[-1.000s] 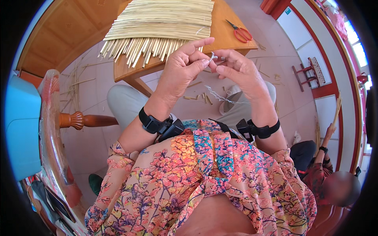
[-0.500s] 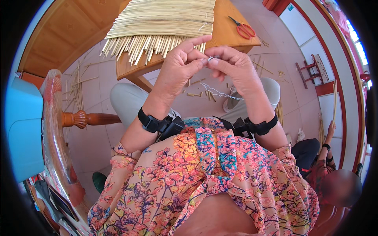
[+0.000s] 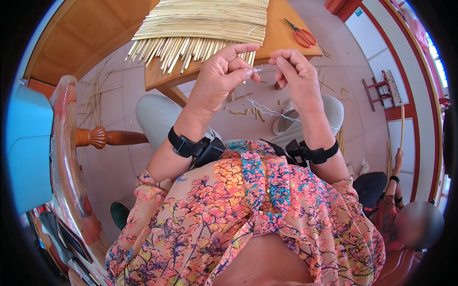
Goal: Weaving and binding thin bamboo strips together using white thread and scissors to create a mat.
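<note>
My left hand (image 3: 224, 76) pinches a small white bundle of string (image 3: 256, 69) between thumb and fingertips, index finger raised. Just to its right, my right hand (image 3: 296, 81) has its fingertips curled at the string's end; whether they grip it is too small to tell. A thin loose white thread (image 3: 267, 108) hangs below my hands across my lap. Beyond them, a mat of pale reeds (image 3: 200, 19) with uneven near ends lies on the wooden table (image 3: 284, 50), and red-handled scissors (image 3: 305, 38) lie to its right.
A turned wooden post (image 3: 109, 137) and a blue plastic container (image 3: 31, 148) stand at left. Reed scraps (image 3: 253, 114) litter the floor. At lower right another person (image 3: 386, 219) holds long reeds (image 3: 401, 128) upright. A small red wooden frame (image 3: 377, 90) sits by the right wall.
My hands have drawn slightly apart at the string, the right one moving right and its fingers lifting. The other person's reeds have shifted slightly left and stand more upright.
</note>
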A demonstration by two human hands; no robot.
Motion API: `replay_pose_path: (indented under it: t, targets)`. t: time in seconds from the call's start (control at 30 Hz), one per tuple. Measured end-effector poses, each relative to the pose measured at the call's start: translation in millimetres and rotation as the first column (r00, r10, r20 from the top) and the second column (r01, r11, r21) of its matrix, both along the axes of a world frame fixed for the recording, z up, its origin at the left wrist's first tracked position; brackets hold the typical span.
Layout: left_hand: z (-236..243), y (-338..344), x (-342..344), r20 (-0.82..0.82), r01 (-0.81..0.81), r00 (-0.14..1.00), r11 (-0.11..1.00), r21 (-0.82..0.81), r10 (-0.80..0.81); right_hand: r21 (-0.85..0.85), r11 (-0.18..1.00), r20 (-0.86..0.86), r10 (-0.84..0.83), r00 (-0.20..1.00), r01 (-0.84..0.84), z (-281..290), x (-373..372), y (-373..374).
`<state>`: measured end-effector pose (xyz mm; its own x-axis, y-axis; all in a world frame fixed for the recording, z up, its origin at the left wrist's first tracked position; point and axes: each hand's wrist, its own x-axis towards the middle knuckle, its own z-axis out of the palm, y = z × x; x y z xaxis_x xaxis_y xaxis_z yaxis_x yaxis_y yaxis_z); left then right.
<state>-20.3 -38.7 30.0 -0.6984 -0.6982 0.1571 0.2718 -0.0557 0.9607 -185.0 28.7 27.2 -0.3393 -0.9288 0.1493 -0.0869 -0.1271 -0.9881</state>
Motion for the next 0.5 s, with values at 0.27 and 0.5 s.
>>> replay_pose_path:
  t: [0.27,0.5]
  targets:
    - [1,5,0,0.056,-0.067,0.996,0.997,-0.034,0.069,-0.18,0.979,-0.321,0.036,0.946,-0.098,-6,16,-1]
    - [-3,1,3,0.053,-0.049,0.997,0.998,-0.046,0.051,-0.006,0.999,-0.155,-0.046,0.987,0.045,-6,2,-2]
